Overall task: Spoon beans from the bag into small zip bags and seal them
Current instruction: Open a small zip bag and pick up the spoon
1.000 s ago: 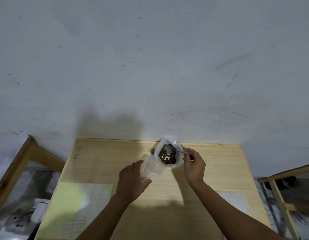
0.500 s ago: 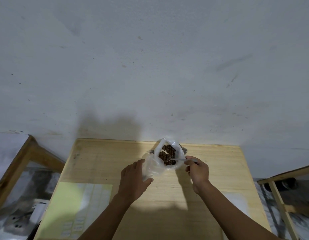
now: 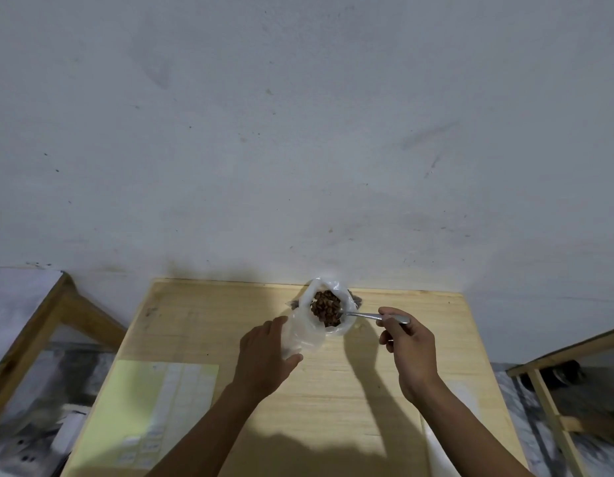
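A clear plastic bag stands open near the back edge of the wooden table, full of brown beans. My left hand holds a small clear zip bag against the big bag's left side. My right hand grips the handle of a metal spoon. The spoon lies almost level, its bowl inside the bag's mouth among the beans.
A pale yellow sheet with small white labels lies on the table's front left. A clear flat bag lies front right. Wooden frames stand at the left and right. A grey wall rises right behind the table.
My right hand has drawn back to the right and towards me, so the spoon now reaches into the beans from the right. The left hand and zip bag have hardly moved.
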A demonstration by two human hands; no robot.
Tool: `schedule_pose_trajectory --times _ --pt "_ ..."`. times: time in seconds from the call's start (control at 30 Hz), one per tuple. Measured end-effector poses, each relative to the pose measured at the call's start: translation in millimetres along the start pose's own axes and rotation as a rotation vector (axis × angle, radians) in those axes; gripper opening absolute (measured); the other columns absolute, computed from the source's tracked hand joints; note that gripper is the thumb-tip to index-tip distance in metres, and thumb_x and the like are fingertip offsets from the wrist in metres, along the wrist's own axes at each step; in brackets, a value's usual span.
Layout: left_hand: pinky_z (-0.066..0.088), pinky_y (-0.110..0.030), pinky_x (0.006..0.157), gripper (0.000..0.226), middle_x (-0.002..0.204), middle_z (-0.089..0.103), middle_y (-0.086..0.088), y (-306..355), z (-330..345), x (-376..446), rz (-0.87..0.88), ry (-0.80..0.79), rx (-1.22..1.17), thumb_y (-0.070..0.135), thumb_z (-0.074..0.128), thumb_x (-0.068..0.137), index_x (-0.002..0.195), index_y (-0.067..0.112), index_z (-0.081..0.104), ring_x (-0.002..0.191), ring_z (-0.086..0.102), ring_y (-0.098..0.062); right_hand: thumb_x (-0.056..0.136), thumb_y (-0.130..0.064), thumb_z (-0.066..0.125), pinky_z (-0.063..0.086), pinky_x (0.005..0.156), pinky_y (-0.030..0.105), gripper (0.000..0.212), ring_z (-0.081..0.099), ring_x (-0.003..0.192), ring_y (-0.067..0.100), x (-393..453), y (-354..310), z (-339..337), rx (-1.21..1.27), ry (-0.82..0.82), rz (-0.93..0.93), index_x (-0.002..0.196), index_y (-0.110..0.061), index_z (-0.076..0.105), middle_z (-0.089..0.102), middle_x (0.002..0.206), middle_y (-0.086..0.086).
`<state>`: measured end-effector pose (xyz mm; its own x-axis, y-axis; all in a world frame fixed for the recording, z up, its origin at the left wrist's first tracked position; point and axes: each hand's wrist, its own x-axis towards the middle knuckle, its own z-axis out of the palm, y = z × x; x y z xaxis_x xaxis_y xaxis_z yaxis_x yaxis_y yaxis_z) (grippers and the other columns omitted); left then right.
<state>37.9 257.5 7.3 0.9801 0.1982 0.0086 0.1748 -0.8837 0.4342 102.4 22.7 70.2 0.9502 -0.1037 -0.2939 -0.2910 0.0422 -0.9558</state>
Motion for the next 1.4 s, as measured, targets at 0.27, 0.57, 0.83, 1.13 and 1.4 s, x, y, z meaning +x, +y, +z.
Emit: schedule_pose_trajectory --times 0.27,0.57,0.83,1.13,1.4 --pt "0.045 -0.032 0.09 0.076 0.116 0.062 0.007 -2 -3 -4 0.017 -0.004 0.004 0.054 0.073 0.068 0.132 0.024 0.047 0.101 0.06 -0.017 0.093 -0.007 0.062 0.04 0.063 0.034 0.021 0.053 0.063 0.019 -28 12 0 -0.049 -0.069 -0.059 0.09 -0.022 0.076 0.069 0.08 0.01" --pt "0.044 -0.034 0.092 0.076 0.12 0.06 0.005 -2 -3 -6 0.032 -0.004 -0.035 0.051 0.073 0.071 0.135 0.024 0.044 0.105 0.059 -0.019 0.093 -0.009 0.062 0.041 0.061 0.029 0.019 0.054 0.064 0.017 -29 6 6 -0.063 -0.089 -0.085 0.092 -0.022 0.076 0.068 0.076 0.001" --pt "0.045 -0.036 0.087 0.072 0.118 0.058 0.003 -12 -7 -8 -0.063 -0.018 -0.137 0.045 0.076 0.072 0.133 0.021 0.045 0.106 0.055 -0.023 0.097 -0.004 0.053 0.037 0.059 0.029 0.017 0.05 0.058 0.019 -4 8 -3 0.072 0.045 0.052 0.1 -0.007 0.069 0.062 0.081 0.005" --pt "0.046 -0.037 0.089 0.074 0.123 0.055 -0.002 -21 -11 -18 -0.132 -0.049 -0.284 0.04 0.078 0.073 0.135 0.017 0.044 0.108 0.05 -0.022 0.098 -0.007 0.051 0.042 0.06 0.031 0.02 0.053 0.066 0.021 10 67 -30 -0.128 0.01 0.265 0.099 -0.009 0.071 0.065 0.081 0.008" --pt "0.051 -0.041 0.085 0.077 0.118 0.057 0.005 -20 -14 -23 -0.164 -0.085 -0.314 0.051 0.073 0.067 0.133 0.025 0.044 0.104 0.054 -0.018 0.098 -0.006 0.052 0.046 0.057 0.028 0.016 0.056 0.061 0.018 1 75 -27 -0.157 -0.07 0.345 0.105 -0.003 0.067 0.064 0.075 0.011"
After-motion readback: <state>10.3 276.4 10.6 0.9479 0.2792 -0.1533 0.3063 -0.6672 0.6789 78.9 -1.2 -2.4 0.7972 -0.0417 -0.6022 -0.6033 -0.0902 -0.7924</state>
